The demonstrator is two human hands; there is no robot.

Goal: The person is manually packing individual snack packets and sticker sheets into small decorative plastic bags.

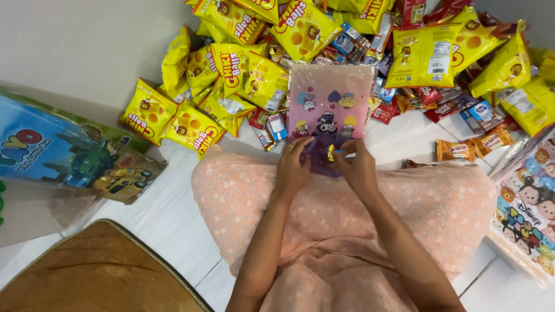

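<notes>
At frame centre, both hands, left hand [293, 166] and right hand [356, 166], pinched the lower edge of a thin pink cartoon-printed bag [330, 110] resting on the lap. It looked light, floppy and slippery; the edges seemed the best hold.

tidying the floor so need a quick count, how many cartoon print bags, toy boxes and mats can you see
cartoon print bags: 2, the pink bag and the pastel bag at the right edge
blue toy box: 1
brown mat: 1
total: 4
</notes>
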